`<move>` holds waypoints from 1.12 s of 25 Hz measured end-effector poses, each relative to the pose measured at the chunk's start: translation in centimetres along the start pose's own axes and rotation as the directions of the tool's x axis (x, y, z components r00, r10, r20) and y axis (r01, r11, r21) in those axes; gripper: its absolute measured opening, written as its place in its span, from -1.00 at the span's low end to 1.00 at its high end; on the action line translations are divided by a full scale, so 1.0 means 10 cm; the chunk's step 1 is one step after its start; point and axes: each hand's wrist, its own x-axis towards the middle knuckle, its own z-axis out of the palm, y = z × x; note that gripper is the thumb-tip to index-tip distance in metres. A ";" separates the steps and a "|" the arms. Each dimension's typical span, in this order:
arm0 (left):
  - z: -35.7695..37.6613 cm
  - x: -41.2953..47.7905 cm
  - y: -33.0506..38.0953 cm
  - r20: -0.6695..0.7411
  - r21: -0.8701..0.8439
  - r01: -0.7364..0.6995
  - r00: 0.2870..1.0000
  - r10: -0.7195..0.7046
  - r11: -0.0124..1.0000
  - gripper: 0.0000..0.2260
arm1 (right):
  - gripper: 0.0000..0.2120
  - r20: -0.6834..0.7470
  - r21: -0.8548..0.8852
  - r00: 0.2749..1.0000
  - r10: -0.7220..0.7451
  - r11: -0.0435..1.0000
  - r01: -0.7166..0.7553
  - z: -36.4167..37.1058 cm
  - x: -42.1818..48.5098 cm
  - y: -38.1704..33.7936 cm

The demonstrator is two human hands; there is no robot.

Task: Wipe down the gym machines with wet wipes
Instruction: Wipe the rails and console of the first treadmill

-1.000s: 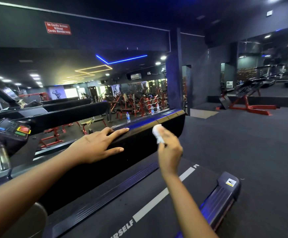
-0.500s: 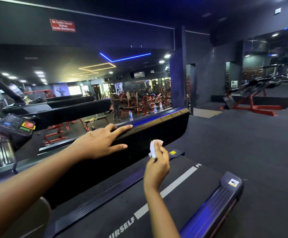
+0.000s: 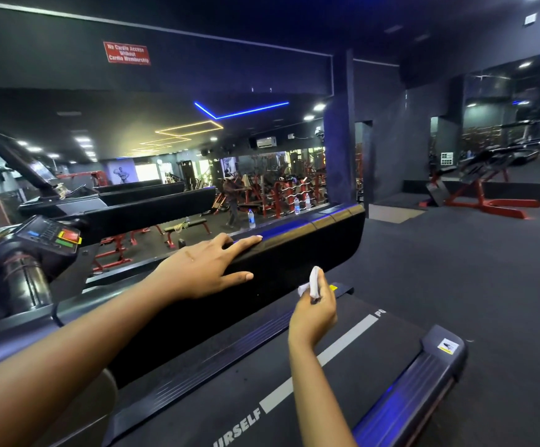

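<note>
I stand on a black treadmill whose belt (image 3: 342,375) carries a white stripe and lettering. Its long black side rail (image 3: 310,250) runs from lower left to upper right. My left hand (image 3: 204,269) rests flat on top of that rail, fingers straight and spread. My right hand (image 3: 313,314) pinches a crumpled white wet wipe (image 3: 314,282) and holds it up against the rail's inner face, just right of my left thumb.
The treadmill console (image 3: 49,233) with coloured buttons sits at the left. The right foot rail (image 3: 423,382) borders the belt. A mirror wall behind the rail shows water bottles (image 3: 251,218) and red machines. A red bench (image 3: 487,191) stands far right on the dark floor.
My right hand with the wipe has dropped from the rail's top edge down its inner face and moved left. My left hand has stayed on the rail.
</note>
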 end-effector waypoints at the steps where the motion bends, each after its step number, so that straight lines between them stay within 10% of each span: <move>1: 0.00 0.01 0.00 -0.004 0.003 0.000 1.000 0.000 1.000 -0.39 | -0.65 -0.011 0.017 1.000 0.006 1.000 -0.006 0.01 -0.13 -0.02; 7: 0.02 0.00 -0.03 0.004 0.024 -0.004 1.000 0.004 1.000 -0.37 | -0.70 0.047 0.173 0.991 0.123 0.976 -0.129 -0.03 -0.97 -0.28; 17: -0.19 -0.69 -0.30 0.029 -0.051 -0.038 0.999 0.040 0.998 -0.36 | -0.59 0.118 -0.116 0.988 -0.097 0.987 0.111 -0.02 -0.29 -0.32; 28: -0.04 -0.95 -0.46 -0.050 -0.091 -0.060 0.997 0.055 0.994 -0.32 | -0.55 0.235 -0.016 0.868 -0.437 0.891 0.453 -0.18 -1.31 -0.41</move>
